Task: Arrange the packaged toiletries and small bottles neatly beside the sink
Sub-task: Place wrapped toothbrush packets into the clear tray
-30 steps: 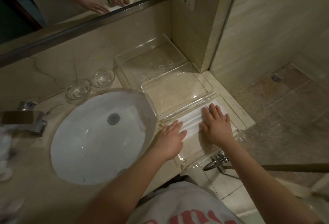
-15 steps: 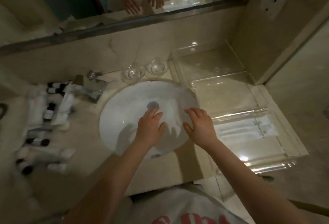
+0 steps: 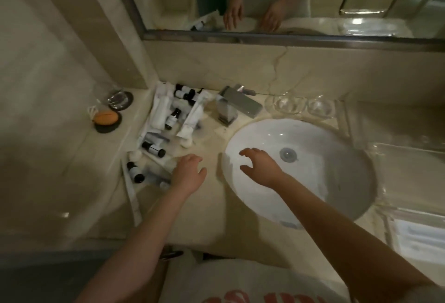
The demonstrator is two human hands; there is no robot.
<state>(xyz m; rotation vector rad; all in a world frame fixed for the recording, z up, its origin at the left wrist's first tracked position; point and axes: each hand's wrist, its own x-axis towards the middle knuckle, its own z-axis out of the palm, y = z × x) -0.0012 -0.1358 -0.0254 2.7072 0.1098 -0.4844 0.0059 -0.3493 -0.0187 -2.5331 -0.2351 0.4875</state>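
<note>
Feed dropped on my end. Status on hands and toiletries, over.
Left hand open, at edge of toiletry pile. Right hand open, empty, over sink. Pile jumbled, unsorted. Faucet beside pile, not blocking.

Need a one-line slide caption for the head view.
Left hand reaches toward the jumbled toiletries left of the sink; right hand hovers open over it.

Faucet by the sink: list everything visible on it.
The faucet is silvery metal and boxy: a square base block on the beige countertop, a flat rectangular spout slanting toward the white basin, a small lever behind. No water visible. It stands at the basin's back-left rim, between the toiletry pile and two clear glass bowls. The left hand and right hand are clear of it.
</note>
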